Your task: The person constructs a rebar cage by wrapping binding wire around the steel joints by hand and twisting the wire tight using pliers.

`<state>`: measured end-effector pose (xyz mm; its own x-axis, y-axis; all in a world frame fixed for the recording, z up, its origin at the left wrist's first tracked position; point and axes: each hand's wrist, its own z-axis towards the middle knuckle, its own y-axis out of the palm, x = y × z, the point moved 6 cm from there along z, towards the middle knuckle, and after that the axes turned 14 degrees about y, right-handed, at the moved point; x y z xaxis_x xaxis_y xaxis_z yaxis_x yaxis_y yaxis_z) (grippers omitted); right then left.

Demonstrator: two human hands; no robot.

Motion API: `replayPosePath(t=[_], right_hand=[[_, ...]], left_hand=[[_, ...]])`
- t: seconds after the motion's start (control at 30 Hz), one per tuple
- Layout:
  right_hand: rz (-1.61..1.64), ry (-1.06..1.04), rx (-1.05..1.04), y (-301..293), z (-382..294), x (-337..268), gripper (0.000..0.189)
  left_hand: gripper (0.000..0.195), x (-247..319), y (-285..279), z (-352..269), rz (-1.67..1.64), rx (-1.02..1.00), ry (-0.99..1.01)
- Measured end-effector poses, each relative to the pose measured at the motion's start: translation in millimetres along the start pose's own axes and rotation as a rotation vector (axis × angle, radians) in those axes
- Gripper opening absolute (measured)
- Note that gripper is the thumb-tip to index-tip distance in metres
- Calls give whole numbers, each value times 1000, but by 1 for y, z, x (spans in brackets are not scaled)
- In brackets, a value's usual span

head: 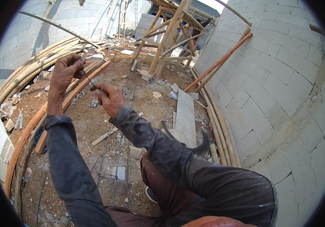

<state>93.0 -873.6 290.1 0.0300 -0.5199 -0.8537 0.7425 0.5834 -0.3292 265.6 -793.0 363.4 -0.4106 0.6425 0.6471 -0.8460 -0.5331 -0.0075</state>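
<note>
My left hand (65,69) is raised at the upper left, its fingertips pinched on one end of a short thin dark wire (87,77). Lower and to the right, my right hand (111,96) pinches the wire's other end between thumb and fingers. The wire slants down to the right between them. On the ground below runs a long steel rebar frame (115,176), with stirrups (127,90) around its far part. Two dark bundles of tie wire (203,143) lie by the grey boards to the right; their exact material is hard to tell.
Bamboo poles (35,63) and timber beams (28,142) line the left side. A wooden scaffold (165,42) stands ahead, with a person partly hidden behind it. A grey board (186,113), more bamboo (222,136) and a leaning timber (219,62) lie along the right block wall (267,93).
</note>
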Motion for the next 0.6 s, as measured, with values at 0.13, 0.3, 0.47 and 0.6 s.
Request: replayPosePath(t=[0.13, 0.3, 0.47, 0.6], right_hand=[[-42, -66, 44, 1, -2, -5, 18], [-69, -67, 45, 1, -4, -5, 19], [-17, -43, 40, 2, -3, -4, 19], [-79, 18, 73, -3, -6, -9, 21]], left_hand=[[14, 2, -2, -1, 2, 4, 5], [16, 5, 1, -2, 0, -3, 2], [17, 5, -2, 1, 41, -33, 17], [17, 3, -2, 5, 0, -35, 36]])
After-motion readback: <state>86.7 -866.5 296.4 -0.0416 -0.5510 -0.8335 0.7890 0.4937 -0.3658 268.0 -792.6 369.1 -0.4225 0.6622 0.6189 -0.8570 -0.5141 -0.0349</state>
